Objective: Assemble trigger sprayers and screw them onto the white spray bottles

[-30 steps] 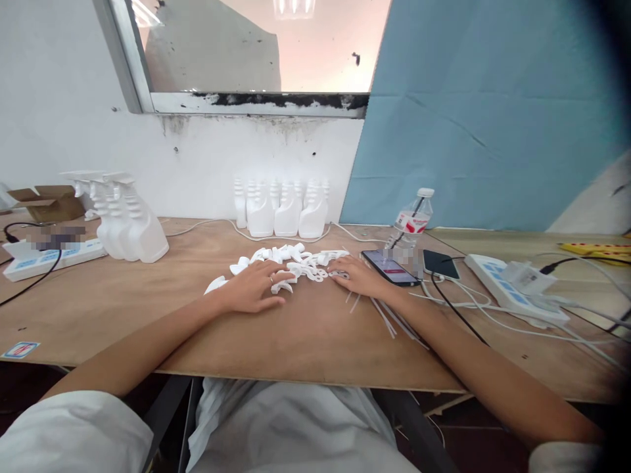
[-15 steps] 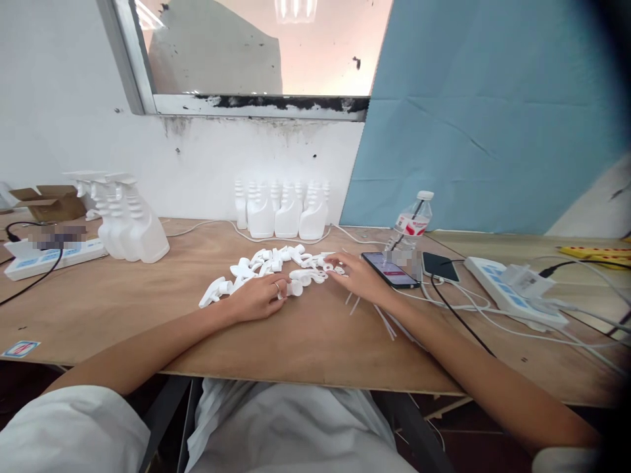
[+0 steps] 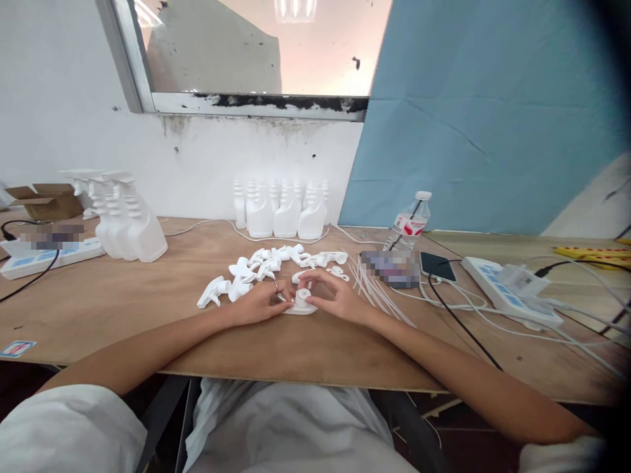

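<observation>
A white spray-trigger head [image 3: 300, 303] lies on the plywood table [image 3: 148, 309] in front of me, and both hands grip it. My left hand [image 3: 259, 302] pinches its left end with curled fingers. My right hand [image 3: 335, 295] curves over its right side, fingertips on the round cap. Just behind lies a heap of several more white trigger heads [image 3: 266, 266]. Thin white dip tubes [image 3: 369, 286] fan out to the right of my right hand.
Empty white bottles [image 3: 280, 213] stand against the wall; bottles with triggers fitted [image 3: 125, 220] stand at left. A water bottle [image 3: 409, 226], a phone [image 3: 438, 266], power strips [image 3: 513, 292] and cables lie on the right. A cardboard box [image 3: 46, 200] and another strip [image 3: 49, 253] lie far left.
Both hands drew back from the heap toward me and came together on one trigger head. The right hand left the phone's side, uncovering the dip tubes.
</observation>
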### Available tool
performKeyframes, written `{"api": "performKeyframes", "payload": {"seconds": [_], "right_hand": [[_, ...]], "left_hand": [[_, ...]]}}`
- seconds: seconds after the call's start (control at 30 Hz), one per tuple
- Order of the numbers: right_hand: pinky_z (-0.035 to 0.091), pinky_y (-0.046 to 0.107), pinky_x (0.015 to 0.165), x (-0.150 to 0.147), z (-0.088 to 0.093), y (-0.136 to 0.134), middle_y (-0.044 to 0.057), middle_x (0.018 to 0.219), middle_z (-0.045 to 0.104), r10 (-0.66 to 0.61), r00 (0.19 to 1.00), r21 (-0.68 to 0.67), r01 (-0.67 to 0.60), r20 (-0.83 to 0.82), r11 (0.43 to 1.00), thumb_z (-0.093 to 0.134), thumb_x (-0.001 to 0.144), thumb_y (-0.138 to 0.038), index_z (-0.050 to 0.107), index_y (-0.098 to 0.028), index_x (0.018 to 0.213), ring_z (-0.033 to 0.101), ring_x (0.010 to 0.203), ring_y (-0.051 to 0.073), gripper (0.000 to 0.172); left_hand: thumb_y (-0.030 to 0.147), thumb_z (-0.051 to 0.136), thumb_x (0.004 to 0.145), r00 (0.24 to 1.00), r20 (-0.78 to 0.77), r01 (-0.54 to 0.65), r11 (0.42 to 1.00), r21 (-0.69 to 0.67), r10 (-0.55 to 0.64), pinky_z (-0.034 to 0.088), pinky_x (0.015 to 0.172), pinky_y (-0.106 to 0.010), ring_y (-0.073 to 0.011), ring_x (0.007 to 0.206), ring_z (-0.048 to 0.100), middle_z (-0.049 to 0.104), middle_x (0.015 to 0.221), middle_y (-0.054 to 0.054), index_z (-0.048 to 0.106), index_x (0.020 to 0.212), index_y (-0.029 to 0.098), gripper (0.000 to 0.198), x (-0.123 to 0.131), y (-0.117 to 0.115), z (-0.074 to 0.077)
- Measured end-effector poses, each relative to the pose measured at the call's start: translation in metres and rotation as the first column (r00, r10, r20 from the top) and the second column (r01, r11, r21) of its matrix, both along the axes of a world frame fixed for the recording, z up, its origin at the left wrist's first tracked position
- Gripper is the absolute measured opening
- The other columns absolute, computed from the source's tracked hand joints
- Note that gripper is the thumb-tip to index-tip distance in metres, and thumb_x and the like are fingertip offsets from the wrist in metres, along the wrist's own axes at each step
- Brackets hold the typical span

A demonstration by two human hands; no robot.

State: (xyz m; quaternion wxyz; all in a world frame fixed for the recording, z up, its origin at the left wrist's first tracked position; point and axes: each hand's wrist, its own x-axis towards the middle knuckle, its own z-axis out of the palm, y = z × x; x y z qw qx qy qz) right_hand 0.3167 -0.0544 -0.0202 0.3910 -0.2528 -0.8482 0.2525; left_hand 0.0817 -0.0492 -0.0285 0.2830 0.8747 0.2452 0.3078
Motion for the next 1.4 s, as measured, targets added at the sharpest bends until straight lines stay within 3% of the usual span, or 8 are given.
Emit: {"api": "performKeyframes", "payload": {"seconds": [0.2, 0.33, 0.47, 0.8, 1.07, 1.23, 1.4], "right_hand": [[0.047, 0.039, 0.091, 0.000, -0.005, 0.003, 0.006, 0.102, 0.065, 0.024, 0.998, -0.101, -0.029, -0.051, 0.994, 0.066, 0.085, -0.031, 0.054, -0.023, 0.121, 0.062, 0.100, 0.020, 0.039], [0.047, 0.038, 0.092, -0.001, -0.007, 0.002, 0.006, 0.105, 0.065, 0.038, 0.997, -0.159, -0.048, -0.068, 0.986, 0.066, 0.084, -0.031, 0.052, -0.024, 0.122, 0.062, 0.102, 0.019, 0.041], [0.048, 0.037, 0.091, -0.001, -0.006, 0.002, 0.006, 0.105, 0.066, 0.038, 0.997, -0.163, -0.048, -0.062, 0.986, 0.067, 0.084, -0.032, 0.052, -0.024, 0.123, 0.062, 0.102, 0.019, 0.042], [0.047, 0.037, 0.090, 0.001, -0.007, 0.004, 0.007, 0.106, 0.065, 0.052, 0.998, -0.162, -0.059, -0.043, 0.985, 0.065, 0.085, -0.032, 0.052, -0.023, 0.122, 0.061, 0.102, 0.019, 0.041], [0.048, 0.040, 0.089, 0.006, -0.004, 0.005, 0.007, 0.102, 0.065, 0.049, 0.996, 0.055, -0.053, 0.071, 0.997, 0.067, 0.084, -0.035, 0.057, -0.022, 0.094, 0.060, 0.097, 0.021, 0.020], [0.046, 0.043, 0.095, 0.010, -0.010, 0.007, 0.008, 0.110, 0.065, 0.015, 0.970, 0.258, -0.079, 0.242, 0.963, 0.067, 0.085, -0.035, 0.058, -0.024, 0.099, 0.060, 0.107, 0.024, 0.020], [0.048, 0.041, 0.095, 0.010, -0.014, 0.007, 0.007, 0.114, 0.065, -0.025, 0.965, 0.289, -0.054, 0.262, 0.956, 0.064, 0.087, -0.036, 0.057, -0.026, 0.104, 0.061, 0.109, 0.023, 0.021]], "left_hand": [[0.027, 0.057, 0.089, 0.999, -0.045, -0.010, 1.000, 0.018, 0.011, 0.049, 0.084, -0.028, -0.0167, 0.099, 0.065, 0.069, 0.110, -0.004, 0.058, 0.089, 0.019, 0.008, -0.001, -0.003, 0.003], [0.027, 0.056, 0.089, 0.995, -0.092, -0.027, 0.996, 0.089, 0.035, 0.049, 0.076, -0.027, -0.0153, 0.087, 0.066, 0.070, 0.101, -0.004, 0.059, 0.090, 0.019, 0.008, -0.001, -0.003, 0.002], [0.028, 0.055, 0.090, 0.993, -0.111, -0.022, 0.993, 0.117, 0.035, 0.048, 0.072, -0.026, -0.0145, 0.082, 0.065, 0.070, 0.103, -0.004, 0.058, 0.089, 0.019, 0.009, -0.002, -0.001, 0.001], [0.028, 0.054, 0.090, 0.991, -0.128, -0.016, 0.993, 0.115, 0.031, 0.048, 0.077, -0.028, -0.0161, 0.087, 0.065, 0.069, 0.103, -0.004, 0.058, 0.090, 0.019, 0.010, -0.003, -0.002, 0.003], [0.030, 0.051, 0.091, 0.984, -0.179, 0.014, 0.991, 0.135, 0.011, 0.047, 0.087, -0.031, -0.0195, 0.101, 0.062, 0.063, 0.117, -0.006, 0.047, 0.122, 0.022, 0.032, -0.004, -0.004, 0.003], [0.039, 0.058, 0.089, 0.955, -0.294, 0.038, 0.963, 0.267, 0.044, 0.045, 0.087, -0.033, -0.0223, 0.100, 0.061, 0.065, 0.115, -0.007, 0.052, 0.124, 0.023, 0.038, -0.004, -0.004, 0.004], [0.041, 0.060, 0.089, 0.942, -0.320, 0.018, 0.940, 0.340, 0.098, 0.044, 0.084, -0.032, -0.0225, 0.097, 0.062, 0.067, 0.109, -0.006, 0.053, 0.123, 0.024, 0.039, -0.001, -0.002, 0.001]]}}
